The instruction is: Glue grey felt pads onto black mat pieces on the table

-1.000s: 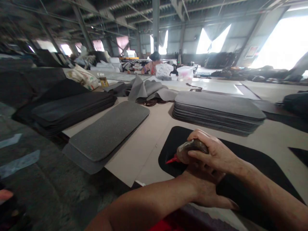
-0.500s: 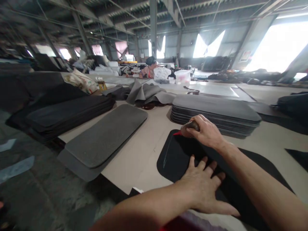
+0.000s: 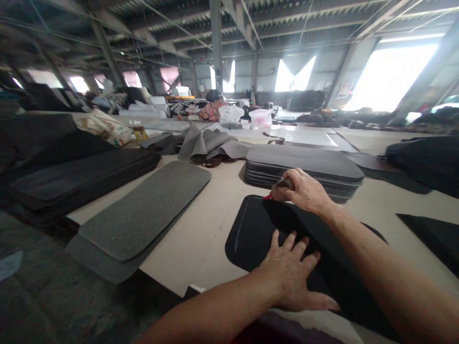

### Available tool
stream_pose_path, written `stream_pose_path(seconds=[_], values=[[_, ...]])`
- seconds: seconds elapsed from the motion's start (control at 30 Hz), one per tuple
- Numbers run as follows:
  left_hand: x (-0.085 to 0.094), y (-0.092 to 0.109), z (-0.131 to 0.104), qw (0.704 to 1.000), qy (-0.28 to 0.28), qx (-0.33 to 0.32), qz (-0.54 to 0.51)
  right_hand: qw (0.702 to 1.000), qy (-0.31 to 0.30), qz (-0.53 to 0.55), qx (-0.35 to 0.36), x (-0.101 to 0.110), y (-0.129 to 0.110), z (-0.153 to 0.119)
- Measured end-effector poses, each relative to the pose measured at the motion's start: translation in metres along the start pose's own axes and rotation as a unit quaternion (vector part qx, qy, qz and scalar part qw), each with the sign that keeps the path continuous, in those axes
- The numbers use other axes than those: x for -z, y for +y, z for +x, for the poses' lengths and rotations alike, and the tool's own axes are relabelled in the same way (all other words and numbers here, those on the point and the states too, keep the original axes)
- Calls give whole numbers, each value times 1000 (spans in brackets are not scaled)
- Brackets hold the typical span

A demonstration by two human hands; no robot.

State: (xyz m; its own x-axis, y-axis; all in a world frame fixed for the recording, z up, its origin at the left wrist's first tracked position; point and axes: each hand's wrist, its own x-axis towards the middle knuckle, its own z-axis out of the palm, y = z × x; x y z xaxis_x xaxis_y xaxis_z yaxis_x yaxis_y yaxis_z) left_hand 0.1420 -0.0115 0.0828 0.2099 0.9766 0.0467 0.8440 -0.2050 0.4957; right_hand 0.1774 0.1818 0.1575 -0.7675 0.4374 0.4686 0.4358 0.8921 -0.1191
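Note:
A black sheet with rounded corners [image 3: 247, 234] lies on the table in front of me. A thin pale line runs along its left edge and around the far left corner. Fingers spread, my left hand [image 3: 292, 274] presses flat on the middle of this sheet. My right hand [image 3: 304, 191] is closed around a brown-handled tool [image 3: 283, 187] with a red tip. That tip touches or nearly touches the sheet's far edge, just past the corner; its exact kind is hidden by the fingers.
Behind my right hand stands a stack of grey rounded sheets [image 3: 304, 160]. To the left lie a speckled grey sheet [image 3: 147, 210] and a dark stack [image 3: 82, 174]. Crumpled grey material [image 3: 211, 143] sits further back. A person [image 3: 212, 107] is across the tables.
My right hand has moved the tool a little along the far edge, rightward past the corner. The pale line now rounds the corner. My left hand stays flat; the view has shifted.

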Motion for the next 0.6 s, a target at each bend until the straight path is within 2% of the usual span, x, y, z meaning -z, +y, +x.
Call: stream_pose_path(seconds=[0.17,0.33,0.47,0.6], values=[[3,3,-1,1000,-8,15,20,999,-6,-25,-30,26,37,-28],[0,3,1,998,0,22,52,997,-1,-46,-68,53,85,-75],[-4,1,3,997,19,18,76,988,9,-62,-139,76,115,-116],[-5,0,4,996,14,15,85,977,29,-71,-198,91,138,-150]])
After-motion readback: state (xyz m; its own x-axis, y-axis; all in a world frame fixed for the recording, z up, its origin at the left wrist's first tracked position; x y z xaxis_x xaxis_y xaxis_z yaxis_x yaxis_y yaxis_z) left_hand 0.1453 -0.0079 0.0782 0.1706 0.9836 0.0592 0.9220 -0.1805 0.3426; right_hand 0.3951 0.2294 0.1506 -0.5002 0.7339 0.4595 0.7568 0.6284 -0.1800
